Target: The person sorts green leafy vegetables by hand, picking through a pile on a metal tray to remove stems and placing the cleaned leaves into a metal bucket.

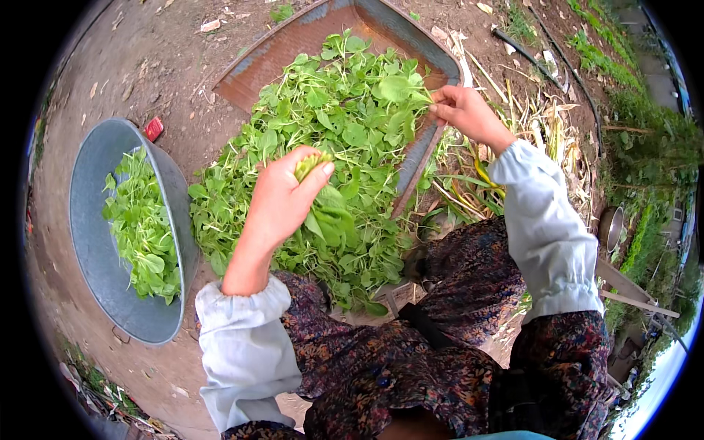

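Observation:
My left hand [289, 190] is closed around a bunch of leafy greens [333, 217], its stem ends showing between thumb and fingers and its leaves hanging toward my knees. Farther off to the right, my right hand [467, 113] pinches a small leafy sprig [401, 91] by its stem at the edge of a rusty metal scoop-shaped tray [363, 19]. Beneath both hands spreads a large heap of loose greens [352, 148], partly in the tray and partly spilling onto the ground toward me.
A grey metal tub [91, 220] on the left holds more greens [146, 242]. Beside it lies a small red packet [154, 129]. Dry stalks [550, 132] and a black hose [525, 55] lie on the soil at right. A metal pot [610, 228] sits at the far right.

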`<action>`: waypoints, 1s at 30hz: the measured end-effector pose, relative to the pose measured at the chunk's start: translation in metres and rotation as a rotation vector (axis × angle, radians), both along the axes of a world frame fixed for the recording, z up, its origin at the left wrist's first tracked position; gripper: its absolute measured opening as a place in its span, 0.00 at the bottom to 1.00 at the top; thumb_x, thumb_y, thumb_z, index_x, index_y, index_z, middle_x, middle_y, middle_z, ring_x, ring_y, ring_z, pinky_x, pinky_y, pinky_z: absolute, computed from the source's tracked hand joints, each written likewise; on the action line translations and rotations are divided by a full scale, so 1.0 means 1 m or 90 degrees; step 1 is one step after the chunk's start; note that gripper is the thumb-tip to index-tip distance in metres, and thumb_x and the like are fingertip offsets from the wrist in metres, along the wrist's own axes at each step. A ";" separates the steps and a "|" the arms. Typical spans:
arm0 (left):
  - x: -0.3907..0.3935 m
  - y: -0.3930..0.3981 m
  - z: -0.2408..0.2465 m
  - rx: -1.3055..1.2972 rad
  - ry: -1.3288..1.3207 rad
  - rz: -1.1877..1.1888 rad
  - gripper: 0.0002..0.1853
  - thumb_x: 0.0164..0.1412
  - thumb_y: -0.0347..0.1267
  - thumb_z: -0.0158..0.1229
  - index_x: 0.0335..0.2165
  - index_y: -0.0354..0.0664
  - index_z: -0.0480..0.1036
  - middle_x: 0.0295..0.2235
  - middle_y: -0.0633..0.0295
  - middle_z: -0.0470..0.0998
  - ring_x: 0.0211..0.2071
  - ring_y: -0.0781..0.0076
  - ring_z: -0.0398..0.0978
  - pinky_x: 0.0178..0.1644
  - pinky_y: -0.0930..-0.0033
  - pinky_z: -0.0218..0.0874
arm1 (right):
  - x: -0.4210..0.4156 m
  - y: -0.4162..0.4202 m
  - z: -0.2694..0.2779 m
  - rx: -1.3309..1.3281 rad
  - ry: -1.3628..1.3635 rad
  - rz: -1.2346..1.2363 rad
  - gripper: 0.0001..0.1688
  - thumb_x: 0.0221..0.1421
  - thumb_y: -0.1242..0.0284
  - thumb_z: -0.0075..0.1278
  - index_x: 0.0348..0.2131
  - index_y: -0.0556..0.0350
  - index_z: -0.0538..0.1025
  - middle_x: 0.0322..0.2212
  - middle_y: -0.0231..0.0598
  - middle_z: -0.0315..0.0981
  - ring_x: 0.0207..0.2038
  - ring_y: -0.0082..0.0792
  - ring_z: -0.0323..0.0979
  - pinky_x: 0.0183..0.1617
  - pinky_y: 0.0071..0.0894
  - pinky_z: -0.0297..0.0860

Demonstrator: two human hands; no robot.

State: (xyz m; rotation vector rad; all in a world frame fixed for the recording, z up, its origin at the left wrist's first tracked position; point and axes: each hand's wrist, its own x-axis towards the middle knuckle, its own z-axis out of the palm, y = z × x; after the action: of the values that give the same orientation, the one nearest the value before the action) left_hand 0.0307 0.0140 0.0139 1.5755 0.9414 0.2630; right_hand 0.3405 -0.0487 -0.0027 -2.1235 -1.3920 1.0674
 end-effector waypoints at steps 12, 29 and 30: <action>0.005 -0.007 0.014 0.259 -0.062 -0.010 0.08 0.47 0.25 0.56 0.30 0.35 0.73 0.32 0.62 0.76 0.34 0.78 0.72 0.40 0.75 0.62 | -0.083 -0.029 0.011 -0.052 0.303 0.081 0.11 0.55 0.77 0.41 0.38 0.62 0.71 0.25 0.30 0.71 0.26 0.19 0.67 0.30 0.18 0.65; 0.026 -0.032 -0.021 0.146 0.119 -0.053 0.15 0.44 0.36 0.60 0.30 0.36 0.71 0.21 0.58 0.74 0.22 0.72 0.70 0.29 0.69 0.61 | -0.112 -0.035 0.013 0.094 0.110 0.216 0.09 0.51 0.78 0.43 0.34 0.63 0.72 0.21 0.40 0.72 0.23 0.32 0.72 0.28 0.28 0.68; 0.026 -0.032 -0.023 0.129 0.101 -0.052 0.15 0.44 0.36 0.60 0.29 0.36 0.71 0.20 0.58 0.74 0.21 0.71 0.70 0.27 0.69 0.60 | -0.113 -0.035 0.010 0.139 0.103 0.197 0.09 0.50 0.74 0.46 0.31 0.61 0.72 0.20 0.47 0.70 0.24 0.45 0.71 0.28 0.37 0.67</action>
State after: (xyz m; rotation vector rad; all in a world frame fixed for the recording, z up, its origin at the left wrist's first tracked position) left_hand 0.0571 -0.0182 -0.0095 1.8381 0.9944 0.1816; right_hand 0.2278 -0.0835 0.0075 -1.6668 -1.7076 1.1113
